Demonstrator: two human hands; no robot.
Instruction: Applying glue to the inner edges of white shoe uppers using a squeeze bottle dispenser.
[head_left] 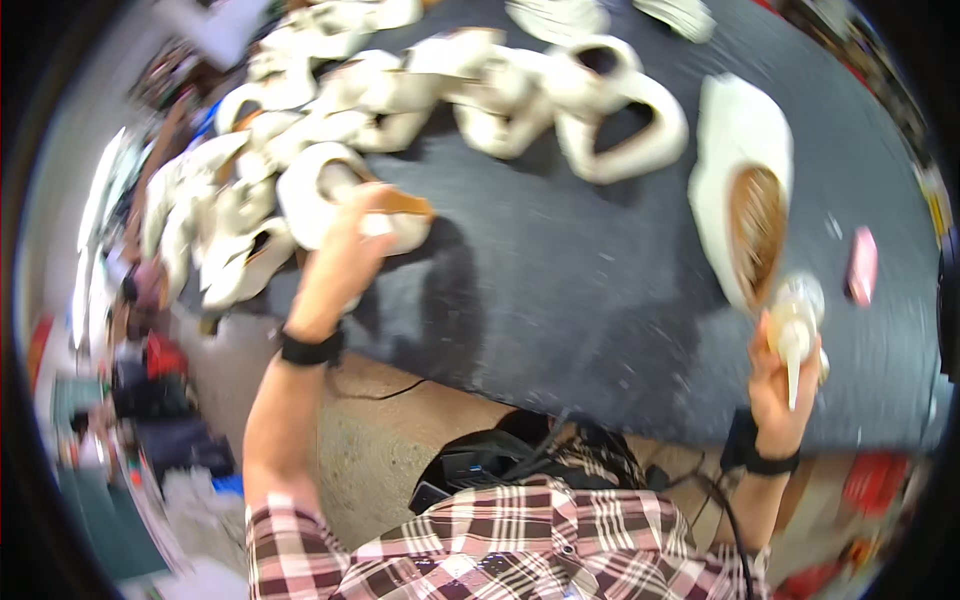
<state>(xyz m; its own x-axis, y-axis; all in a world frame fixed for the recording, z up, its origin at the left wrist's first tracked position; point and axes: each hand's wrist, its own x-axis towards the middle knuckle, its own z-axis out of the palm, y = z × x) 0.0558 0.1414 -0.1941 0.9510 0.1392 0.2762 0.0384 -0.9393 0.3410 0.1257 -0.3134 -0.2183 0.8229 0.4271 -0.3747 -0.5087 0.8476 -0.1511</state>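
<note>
My left hand (pixel 350 250) is closed on a white shoe (pixel 310 190) with a tan edge at its opening, at the near side of a crowd of similar shoes. A dark shadow falls on the table beside this shoe. Over at the right, my right hand (pixel 775 385) grips a translucent squeeze bottle (pixel 798 310), its pointed nozzle tipped toward me. Just beyond the bottle lies a long white shoe-shaped piece (pixel 715 180) with a shiny brown patch (pixel 757 225). Motion blurs some detail.
Several white shoes (pixel 500 110) crowd the far and left parts of the dark table (pixel 570 290). A pink object (pixel 862 265) rests right of the bottle. A thin dark cable (pixel 390 393) shows below the table's near edge. Blurred clutter (pixel 170 400) stands on the floor at left.
</note>
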